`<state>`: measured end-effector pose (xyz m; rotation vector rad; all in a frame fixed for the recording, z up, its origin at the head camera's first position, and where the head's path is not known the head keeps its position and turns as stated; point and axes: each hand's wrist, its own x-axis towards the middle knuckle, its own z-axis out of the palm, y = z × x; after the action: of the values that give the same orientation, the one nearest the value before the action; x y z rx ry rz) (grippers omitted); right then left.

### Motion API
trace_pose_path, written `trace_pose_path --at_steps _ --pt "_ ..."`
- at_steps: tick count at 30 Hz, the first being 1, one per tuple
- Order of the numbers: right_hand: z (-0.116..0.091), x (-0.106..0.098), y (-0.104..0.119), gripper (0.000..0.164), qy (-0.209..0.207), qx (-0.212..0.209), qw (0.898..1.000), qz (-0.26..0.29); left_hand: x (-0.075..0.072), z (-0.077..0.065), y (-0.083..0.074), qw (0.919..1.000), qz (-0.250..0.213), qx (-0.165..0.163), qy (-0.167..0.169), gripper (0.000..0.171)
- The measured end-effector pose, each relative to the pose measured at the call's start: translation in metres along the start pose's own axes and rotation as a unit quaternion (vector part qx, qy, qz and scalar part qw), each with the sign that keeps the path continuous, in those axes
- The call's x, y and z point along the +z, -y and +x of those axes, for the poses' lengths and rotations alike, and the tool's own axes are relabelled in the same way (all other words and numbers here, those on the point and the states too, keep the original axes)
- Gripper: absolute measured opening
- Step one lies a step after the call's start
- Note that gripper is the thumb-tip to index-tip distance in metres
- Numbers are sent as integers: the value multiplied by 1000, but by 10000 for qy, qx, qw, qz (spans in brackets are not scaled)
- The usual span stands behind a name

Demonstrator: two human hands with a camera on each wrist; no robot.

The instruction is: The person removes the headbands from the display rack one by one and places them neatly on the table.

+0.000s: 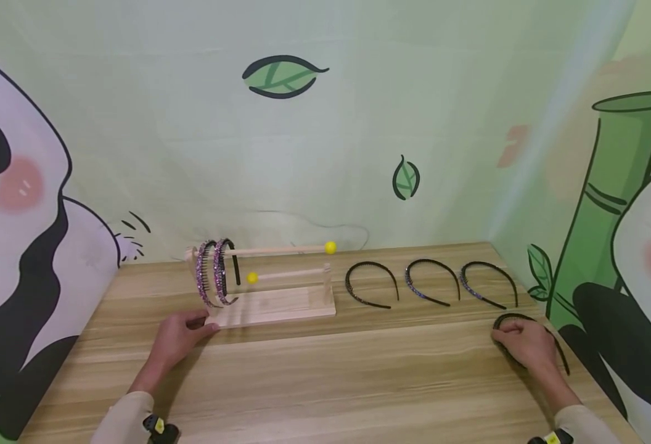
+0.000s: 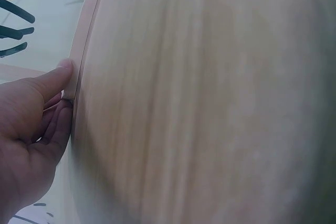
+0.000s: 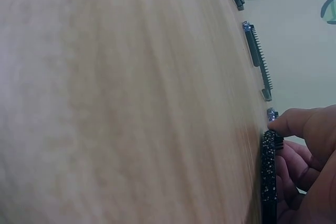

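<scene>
My left hand [image 1: 180,338] holds the near left corner of a pale wooden stand [image 1: 281,309], thumb along its front edge. In the left wrist view the fingers bend round the base's end. Two purple glittery headbands [image 1: 220,271] hang at the left of the stand's upper rod, which has a yellow ball tip [image 1: 330,247]. At the table's right side, my right hand [image 1: 527,345] pinches a black headband [image 1: 563,359] that lies low at the surface. Glittery specks cover this headband's band [image 3: 268,177] in the right wrist view; the hand hides part of it.
Three more headbands, a left one [image 1: 349,287], a middle one [image 1: 410,287] and a right one [image 1: 465,287], lie in a row right of the stand. A lower rod has another yellow ball [image 1: 252,277]. A printed cloth wall [image 1: 325,154] borders the wooden table [image 1: 359,382].
</scene>
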<state>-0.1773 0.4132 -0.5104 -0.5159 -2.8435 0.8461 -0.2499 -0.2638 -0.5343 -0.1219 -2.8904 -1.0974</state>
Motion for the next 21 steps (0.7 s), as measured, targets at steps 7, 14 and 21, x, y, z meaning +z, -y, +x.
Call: trace_pose_path --at_steps 7,14,21 --pt "0 -1 0 34 168 141 9997 77 1 0 0 10000 -35 -20 5 52" --pt "-2 -4 0 35 208 189 9996 103 2 -1 1 10000 -66 -45 53 54" --pt "-7 -9 6 42 205 203 9993 238 1 -1 0 9999 -92 -75 109 54"
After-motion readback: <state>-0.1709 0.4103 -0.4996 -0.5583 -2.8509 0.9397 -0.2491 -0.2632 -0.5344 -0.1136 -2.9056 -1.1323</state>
